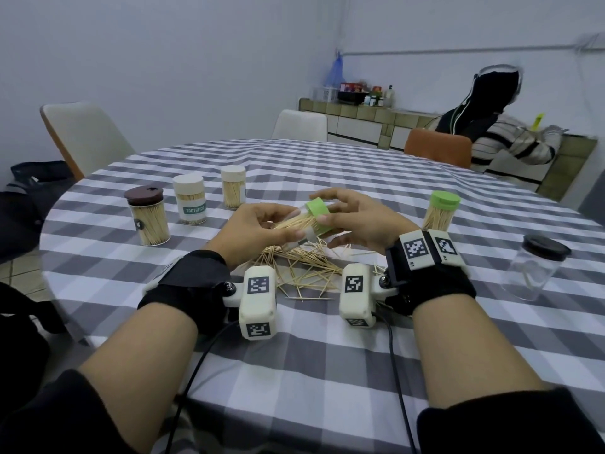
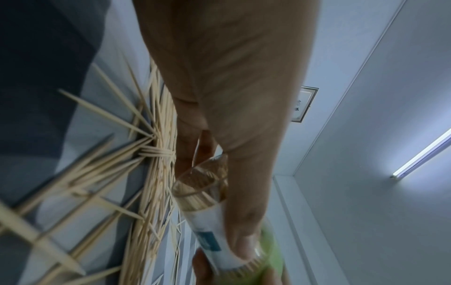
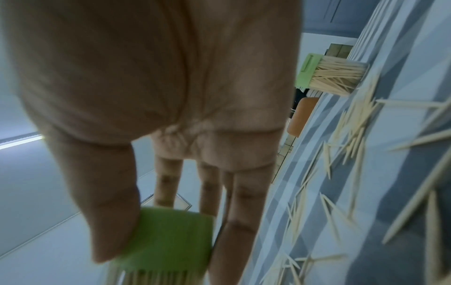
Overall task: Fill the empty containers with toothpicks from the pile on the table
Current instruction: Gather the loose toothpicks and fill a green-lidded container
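Both grips tight: left hand [image 1: 262,226] round toothpick container [image 1: 299,229], right hand [image 1: 355,221] on its green lid [image 1: 319,211]

Pale walls [image 1: 163,44], 3 chairs [image 1: 82,136] around the checked round table [image 1: 327,371], tube light [image 2: 424,154] overhead.

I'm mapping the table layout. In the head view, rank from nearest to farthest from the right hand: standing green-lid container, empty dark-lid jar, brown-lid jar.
From the right hand:
1. Standing green-lid container, just to its right.
2. Empty dark-lid jar, far right edge.
3. Brown-lid jar, far left.
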